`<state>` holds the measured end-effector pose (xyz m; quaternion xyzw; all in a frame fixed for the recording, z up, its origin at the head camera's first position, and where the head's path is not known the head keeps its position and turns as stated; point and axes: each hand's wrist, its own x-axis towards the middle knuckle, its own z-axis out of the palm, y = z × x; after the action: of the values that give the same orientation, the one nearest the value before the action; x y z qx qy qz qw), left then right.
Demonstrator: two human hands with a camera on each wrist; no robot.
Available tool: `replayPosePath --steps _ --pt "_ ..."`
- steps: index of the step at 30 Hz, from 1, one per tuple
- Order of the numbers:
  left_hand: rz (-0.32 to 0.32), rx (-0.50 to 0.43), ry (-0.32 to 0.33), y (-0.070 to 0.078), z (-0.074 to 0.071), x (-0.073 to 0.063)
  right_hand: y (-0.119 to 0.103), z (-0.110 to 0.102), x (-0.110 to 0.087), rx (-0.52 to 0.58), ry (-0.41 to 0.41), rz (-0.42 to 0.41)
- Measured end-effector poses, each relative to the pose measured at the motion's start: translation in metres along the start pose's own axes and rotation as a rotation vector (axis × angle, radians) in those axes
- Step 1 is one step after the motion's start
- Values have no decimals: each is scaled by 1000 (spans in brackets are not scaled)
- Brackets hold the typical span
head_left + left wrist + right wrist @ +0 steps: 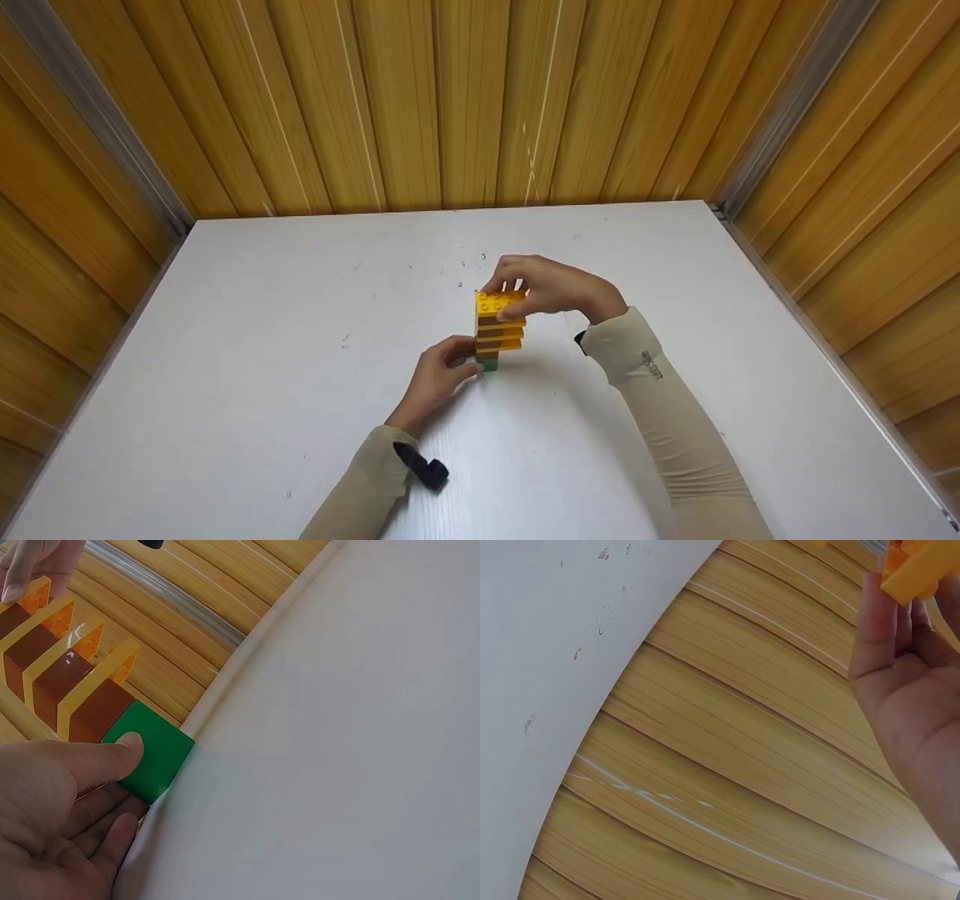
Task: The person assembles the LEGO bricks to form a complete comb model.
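Observation:
A tower of toy building bricks (488,346) stands upright on the white table, brown bricks alternating with longer yellow ones that stick out to the right. At its foot is a green brick (161,754), which my left hand (437,376) pinches, the thumb lying on its face in the left wrist view. My right hand (553,285) holds the studded top yellow brick (491,301), thumb on the near side and fingers on the far side. In the right wrist view only a corner of a yellow brick (922,574) shows by the fingers.
The white table (247,360) carries small dark marks. Wood-patterned panels (465,105) rise behind it and at both sides, with grey metal strips at the corners. A black strap (421,465) sits on the left wrist over a beige sleeve (360,480).

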<state>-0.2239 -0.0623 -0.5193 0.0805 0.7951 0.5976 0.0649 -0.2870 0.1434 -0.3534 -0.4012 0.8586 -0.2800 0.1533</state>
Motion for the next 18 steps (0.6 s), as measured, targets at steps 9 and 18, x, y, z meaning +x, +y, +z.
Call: replayPosePath --steps 9,18 --pt "-11 7 8 0 0 1 2 2 -2 -3 16 -16" --pt "-17 18 13 -1 1 2 7 5 -3 -6 40 -48"
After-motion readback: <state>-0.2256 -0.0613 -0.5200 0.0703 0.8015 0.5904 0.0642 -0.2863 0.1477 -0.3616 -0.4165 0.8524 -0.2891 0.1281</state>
